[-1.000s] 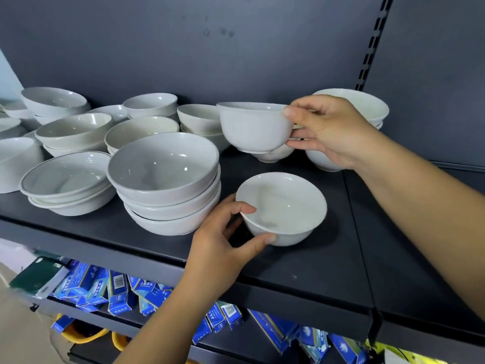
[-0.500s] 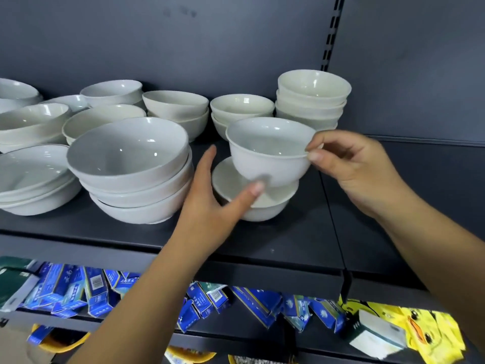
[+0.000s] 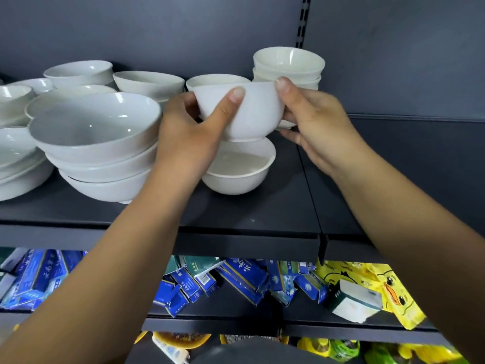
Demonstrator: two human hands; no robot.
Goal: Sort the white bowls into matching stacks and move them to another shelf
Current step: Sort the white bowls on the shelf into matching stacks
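A small white bowl [image 3: 252,111] is held upright between both hands, its foot resting in or just above a wider white bowl [image 3: 236,172] on the dark shelf [image 3: 249,219]. My left hand [image 3: 189,132] wraps its left side, thumb across the front. On the bowl's right side my right hand [image 3: 312,119] grips with the thumb on the rim. A stack of three large bowls [image 3: 97,151] stands just left of my left hand. Behind, a tall stack of small bowls [image 3: 288,67] stands at the back right.
Several more white bowls and stacks [image 3: 147,82] fill the shelf's back and left. Right of the divider lies a bare dark shelf section [image 3: 406,164]. Blue boxes [image 3: 204,282] and yellow duck packets [image 3: 380,287] lie on the lower shelf.
The view has moved left and closer. My left hand, open beside the bowl before, has closed on its left side. The small bowl now sits down onto the wider bowl.
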